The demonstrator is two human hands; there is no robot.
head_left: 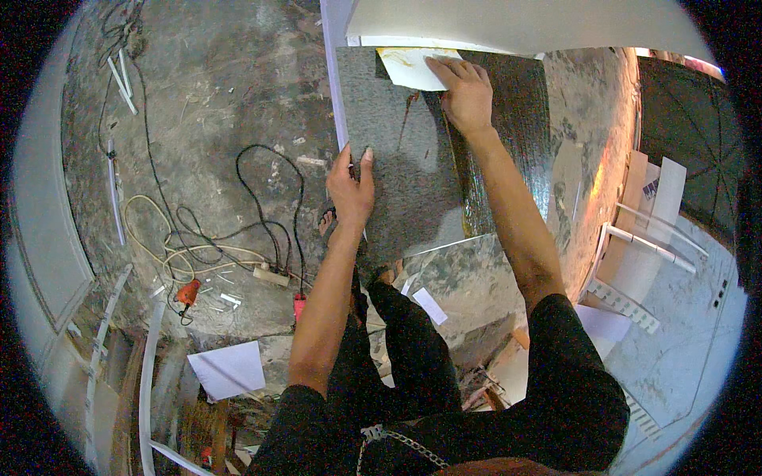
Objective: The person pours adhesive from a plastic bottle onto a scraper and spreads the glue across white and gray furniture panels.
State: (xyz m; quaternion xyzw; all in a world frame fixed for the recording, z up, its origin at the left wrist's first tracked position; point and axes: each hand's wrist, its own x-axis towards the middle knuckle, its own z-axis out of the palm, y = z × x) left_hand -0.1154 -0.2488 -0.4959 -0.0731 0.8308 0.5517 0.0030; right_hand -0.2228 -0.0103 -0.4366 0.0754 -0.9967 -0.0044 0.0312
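In front of me is a flat panel with a speckled grey face and a pale lilac left edge. A dark, glossy strip covers its right part. My left hand grips the panel's left edge, thumb on the face and fingers on the outer side. Near the panel's far end, my right hand holds a thin white piece flat against the surface, fingers pressed on its right end. Yellowish smears mark this piece along its far edge. A reddish-brown streak runs down the grey face below it.
Tangled black and cream cables lie on the stained floor at left, with an orange plug and a socket block. White offcuts are scattered about. White strips and boards stand at right. A pale box-like surface borders the far end.
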